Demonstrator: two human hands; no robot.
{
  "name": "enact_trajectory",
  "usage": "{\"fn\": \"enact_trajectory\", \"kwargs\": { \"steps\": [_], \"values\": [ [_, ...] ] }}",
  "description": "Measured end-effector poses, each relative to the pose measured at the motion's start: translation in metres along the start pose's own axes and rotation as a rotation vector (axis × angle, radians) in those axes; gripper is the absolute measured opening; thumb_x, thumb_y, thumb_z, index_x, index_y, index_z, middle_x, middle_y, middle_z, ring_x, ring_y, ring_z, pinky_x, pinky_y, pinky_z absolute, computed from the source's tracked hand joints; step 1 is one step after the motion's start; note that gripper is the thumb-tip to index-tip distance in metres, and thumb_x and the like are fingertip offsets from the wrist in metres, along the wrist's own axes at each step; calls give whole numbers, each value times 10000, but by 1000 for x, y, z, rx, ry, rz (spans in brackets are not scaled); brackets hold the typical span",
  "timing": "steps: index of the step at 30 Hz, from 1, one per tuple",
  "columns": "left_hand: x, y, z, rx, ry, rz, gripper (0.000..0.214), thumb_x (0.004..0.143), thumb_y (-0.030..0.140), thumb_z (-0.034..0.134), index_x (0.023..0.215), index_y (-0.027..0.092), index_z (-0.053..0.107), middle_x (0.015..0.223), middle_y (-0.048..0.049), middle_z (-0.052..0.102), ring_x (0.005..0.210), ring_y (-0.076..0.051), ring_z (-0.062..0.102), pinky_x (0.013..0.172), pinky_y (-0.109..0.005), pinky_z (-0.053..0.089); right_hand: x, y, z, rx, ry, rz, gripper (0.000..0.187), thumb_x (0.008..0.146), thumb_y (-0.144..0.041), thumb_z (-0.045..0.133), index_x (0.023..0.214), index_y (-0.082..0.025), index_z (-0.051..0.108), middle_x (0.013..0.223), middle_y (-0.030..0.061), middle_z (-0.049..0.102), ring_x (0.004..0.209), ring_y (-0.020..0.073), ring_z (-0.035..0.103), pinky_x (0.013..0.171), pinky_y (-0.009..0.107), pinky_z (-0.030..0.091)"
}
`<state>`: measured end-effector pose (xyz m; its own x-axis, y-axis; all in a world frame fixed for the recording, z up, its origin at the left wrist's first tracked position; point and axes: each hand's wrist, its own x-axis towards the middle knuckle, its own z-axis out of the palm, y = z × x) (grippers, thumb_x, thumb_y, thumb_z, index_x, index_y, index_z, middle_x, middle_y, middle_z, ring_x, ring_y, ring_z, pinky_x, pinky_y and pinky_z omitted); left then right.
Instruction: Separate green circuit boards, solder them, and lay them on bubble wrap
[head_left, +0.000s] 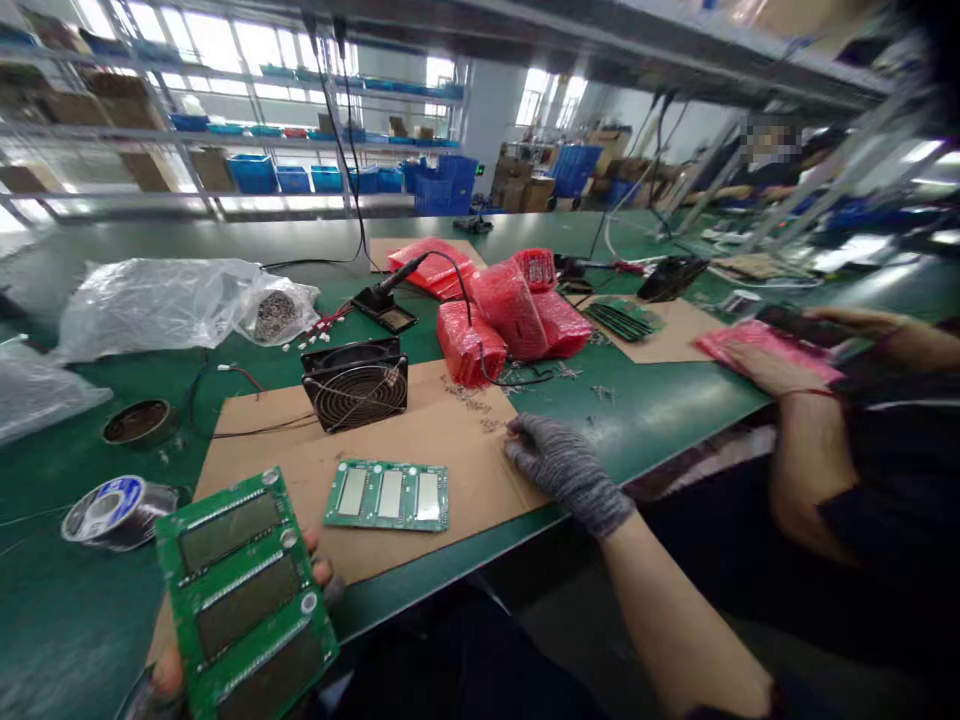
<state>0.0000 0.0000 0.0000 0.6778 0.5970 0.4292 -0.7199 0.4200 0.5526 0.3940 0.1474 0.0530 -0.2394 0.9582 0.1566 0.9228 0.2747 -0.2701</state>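
My left hand [322, 572] grips a green circuit board [247, 600] with three grey display windows, tilted up at the lower left; its fingers show at the board's edges. A second such circuit board [388, 496], with three pale displays, lies flat on the brown cardboard sheet [450, 545]. At the right edge of that sheet is my right hand [562, 470], in a grey knitted glove, its fingers curled together and pointing left. Whatever its fingertips may hold is too small to see. Small metal pins [472, 398] lie scattered just beyond it.
A black fan [356, 385] stands on the cardboard, with a soldering iron [401, 272] in its holder behind. Red bubble-wrapped bundles [510, 310] are piled centrally. Left are a solder spool [116, 512], a round tin [139, 423] and plastic bags [157, 305]. A co-worker's hand [772, 368] presses pink wrap at right.
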Motion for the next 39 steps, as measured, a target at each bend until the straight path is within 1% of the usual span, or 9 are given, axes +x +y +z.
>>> {"fn": "enact_trajectory", "kwargs": {
  "steps": [3,6,10,15,18,23,28,32,39],
  "values": [
    [15,-19,29,-56,187,176,959,779,489,786,1544,199,284,1546,-154,373,1427,-332,361,1179,-434,362,3,0,1,-19,-46,-21,224,900,-195,520,1046,-146,683,1054,97,698,909,220,633,839,323,477],
    [38,-36,69,-145,442,442,650,998,548,374,1531,179,325,1577,-135,270,1457,-324,273,1225,-459,230,-1,-5,4,17,-53,-56,227,870,-178,516,1005,-133,693,1029,132,700,919,263,641,868,382,486],
    [73,-46,102,-95,563,590,503,1015,428,407,1428,161,514,1459,-154,480,1317,-322,503,1158,-412,383,-28,-30,9,426,108,-61,220,860,-337,592,992,-188,685,999,106,710,933,270,658,884,404,519],
    [78,-55,101,21,714,555,452,984,495,488,1243,180,682,1288,-129,645,1286,-295,546,1140,-401,415,-72,-105,-9,1074,-148,-19,216,826,-415,696,931,-228,668,990,72,707,912,233,671,760,330,567],
    [65,-65,97,104,994,503,440,918,567,572,1060,192,753,1235,-112,676,1291,-309,543,1185,-452,345,-76,-146,-22,1277,-356,-79,177,825,-377,707,820,-205,663,856,57,705,814,199,673,726,307,570],
    [56,-73,98,249,1357,509,377,781,592,736,901,239,786,1063,-56,740,1252,-308,576,1223,-441,227,-66,-164,-24,1398,-422,-89,151,784,-314,743,790,-188,659,787,39,700,752,167,665,695,268,559],
    [73,-64,106,159,1110,552,255,813,482,757,971,284,787,953,6,757,1009,-229,706,1067,-341,488,-69,-162,-20,1392,-449,-106,125,797,-287,722,784,-187,648,815,40,708,766,165,665,700,263,547],
    [81,-59,112,95,890,575,189,887,405,702,994,269,777,979,26,755,976,-170,711,1072,-274,482,-71,-160,-15,1323,-449,-128,105,815,-290,685,815,-196,640,845,33,712,791,175,670,722,287,546],
    [78,-62,111,80,850,572,185,916,389,663,1028,284,766,1083,25,738,1206,-249,613,1141,-384,439,-72,-156,-13,1272,-425,-154,76,814,-275,669,805,-201,657,804,12,701,765,156,666,719,269,539]
  ]
}}
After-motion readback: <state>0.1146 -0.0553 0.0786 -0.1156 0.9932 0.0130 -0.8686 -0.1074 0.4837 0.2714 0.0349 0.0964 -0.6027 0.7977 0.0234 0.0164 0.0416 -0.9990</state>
